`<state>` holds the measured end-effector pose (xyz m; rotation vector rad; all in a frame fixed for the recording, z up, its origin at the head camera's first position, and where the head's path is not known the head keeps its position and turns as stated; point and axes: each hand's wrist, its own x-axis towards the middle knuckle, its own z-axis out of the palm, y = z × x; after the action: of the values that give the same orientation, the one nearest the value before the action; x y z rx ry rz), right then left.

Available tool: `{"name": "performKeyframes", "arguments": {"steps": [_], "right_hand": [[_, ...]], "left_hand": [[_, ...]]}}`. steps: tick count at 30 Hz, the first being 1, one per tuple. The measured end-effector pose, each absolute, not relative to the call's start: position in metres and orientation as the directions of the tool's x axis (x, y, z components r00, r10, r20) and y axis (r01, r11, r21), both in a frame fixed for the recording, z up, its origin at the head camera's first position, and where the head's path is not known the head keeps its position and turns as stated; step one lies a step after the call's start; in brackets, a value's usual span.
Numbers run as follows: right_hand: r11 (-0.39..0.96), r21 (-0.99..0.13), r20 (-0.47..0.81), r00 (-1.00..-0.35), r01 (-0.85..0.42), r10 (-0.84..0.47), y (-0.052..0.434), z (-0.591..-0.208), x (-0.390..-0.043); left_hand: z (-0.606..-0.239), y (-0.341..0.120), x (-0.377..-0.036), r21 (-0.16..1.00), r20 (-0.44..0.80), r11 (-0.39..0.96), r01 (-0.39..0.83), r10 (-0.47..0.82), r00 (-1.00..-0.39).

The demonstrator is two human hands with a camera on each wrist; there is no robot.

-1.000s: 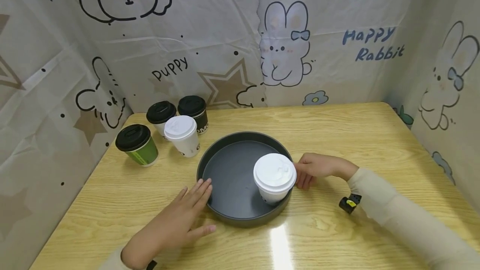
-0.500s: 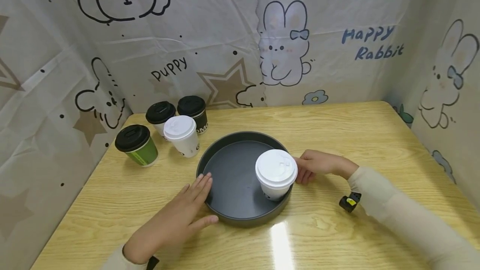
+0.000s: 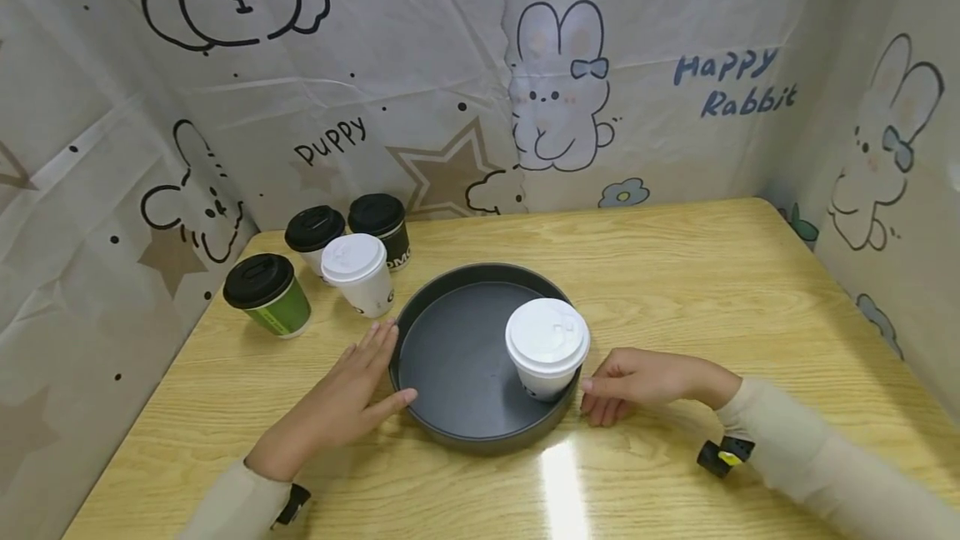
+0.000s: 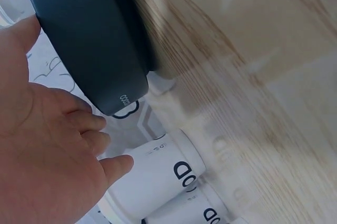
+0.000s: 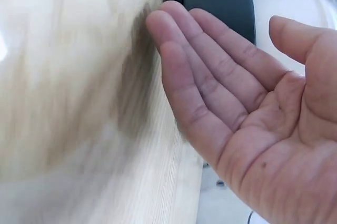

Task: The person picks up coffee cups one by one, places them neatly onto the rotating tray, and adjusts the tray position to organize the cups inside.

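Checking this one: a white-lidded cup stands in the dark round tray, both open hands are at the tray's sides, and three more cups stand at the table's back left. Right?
Not quite: four cups stand at the back left, not three, as the head view shows. The white-lidded cup does stand in the tray, with the left hand and right hand open at its sides.

A glossy wooden table (image 3: 675, 273) stands enclosed by cartoon-printed fabric walls (image 3: 420, 65).

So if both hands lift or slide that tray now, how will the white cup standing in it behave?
The white cup is tall, narrow-based and stands off-centre by the tray rim nearest the right hand, so a tilt could tip it. The tray floor looks smooth, so it may slide. Its lid should limit spills. The left hand steadies the opposite rim.
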<state>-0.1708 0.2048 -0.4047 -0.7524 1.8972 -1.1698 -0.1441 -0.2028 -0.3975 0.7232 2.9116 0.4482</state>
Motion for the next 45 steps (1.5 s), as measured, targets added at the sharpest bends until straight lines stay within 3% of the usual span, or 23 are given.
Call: {"name": "performKeyframes", "arguments": {"steps": [14,27,36,45], "right_hand": [[0.370,-0.929,-0.309,-0.545,-0.002,-0.779,0.179,-0.410,-0.155],[0.408,-0.913,-0.313,-0.605,-0.022,-0.732,0.195,-0.409,-0.175],[0.431,-0.902,-0.318,-0.638,-0.025,-0.702,0.204,-0.414,-0.194],[0.419,-0.907,-0.311,-0.623,-0.030,-0.718,0.204,-0.412,-0.194]], "left_hand": [[-0.398,-0.201,-0.141,0.300,-0.043,0.851,0.431,0.464,-0.885],[-0.391,-0.173,-0.110,0.127,-0.041,0.910,0.394,0.402,-0.915],[-0.383,-0.161,-0.097,0.132,-0.139,0.896,0.424,0.440,-0.887],[-0.379,-0.166,-0.103,0.163,-0.124,0.894,0.417,0.438,-0.890]]}}
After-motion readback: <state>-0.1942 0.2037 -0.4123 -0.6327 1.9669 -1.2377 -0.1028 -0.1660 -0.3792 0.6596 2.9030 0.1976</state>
